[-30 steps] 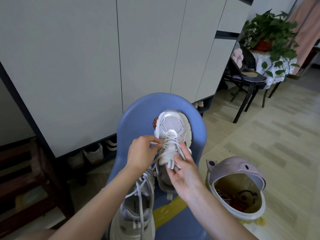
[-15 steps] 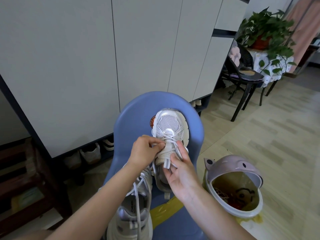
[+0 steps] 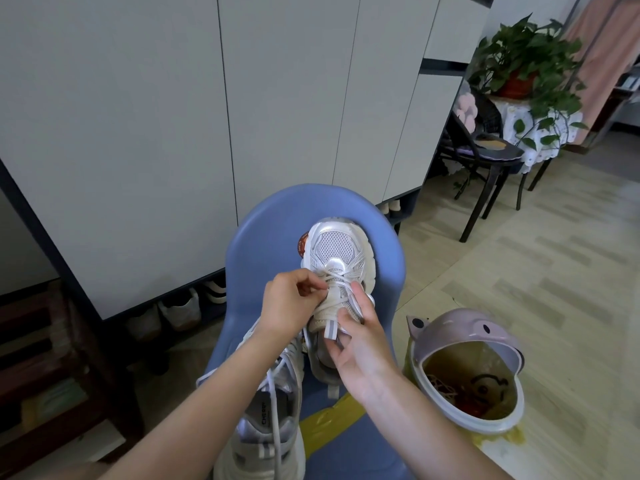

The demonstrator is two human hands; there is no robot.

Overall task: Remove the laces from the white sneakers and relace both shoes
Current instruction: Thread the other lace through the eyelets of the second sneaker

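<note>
A white sneaker (image 3: 337, 252) stands toe-up against the back of a blue chair (image 3: 270, 223). My left hand (image 3: 289, 306) pinches the white lace (image 3: 334, 276) on the shoe's left side, near the lower eyelets. On the right side my right hand (image 3: 360, 344) grips the sneaker, with the thumb on its tongue and the fingers along the eyelet row. The second white sneaker (image 3: 266, 424) lies on the seat under my left forearm, its loose lace trailing over the opening.
A pink, animal-faced bin (image 3: 464, 368) with rubbish inside stands on the floor to the right of the chair. White cabinet doors (image 3: 173, 116) rise behind, with shoes underneath. A black chair (image 3: 485, 154) and a potted plant (image 3: 526, 57) stand at the far right.
My left hand has tightened its pinch on the lace and shifted slightly right toward the eyelets. My right thumb has pressed onto the tongue. The sneaker stays in place.
</note>
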